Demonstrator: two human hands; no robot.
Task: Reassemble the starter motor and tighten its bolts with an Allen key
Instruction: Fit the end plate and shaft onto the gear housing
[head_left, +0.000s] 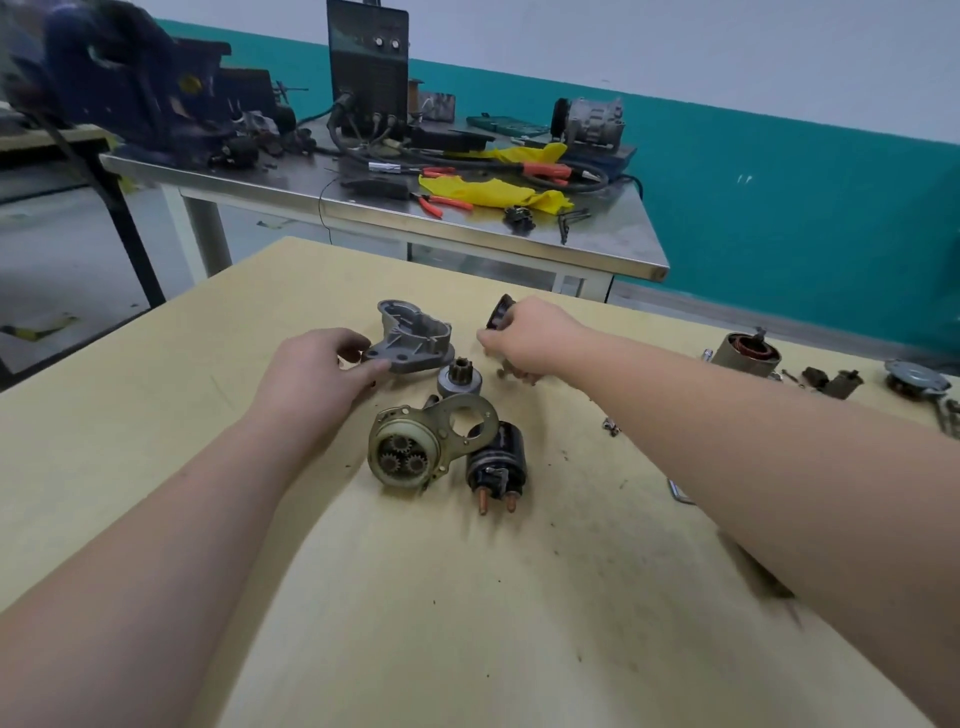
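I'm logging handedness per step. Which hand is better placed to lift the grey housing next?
Left, probably. The left hand pinches the grey housing by its flange, while the right hand is busy holding a dark round part beside it.

Starter motor parts lie scattered on a pale table (311, 571). A grey cast housing (415, 332) sits open side up, gripped at its flange by the left hand (311, 374). Just beside it a small toothed pinion (459, 375) stands gear-up. Nearer the camera, a gear plate (415, 447) shows three small gears inside a ring, its bracket reaching across a black solenoid (497, 460) whose two copper studs point toward the camera. The right hand (530, 338) grips a dark round part (501, 312). Well apart at far right sit a winding case (745, 353) and a round end cap (914, 376).
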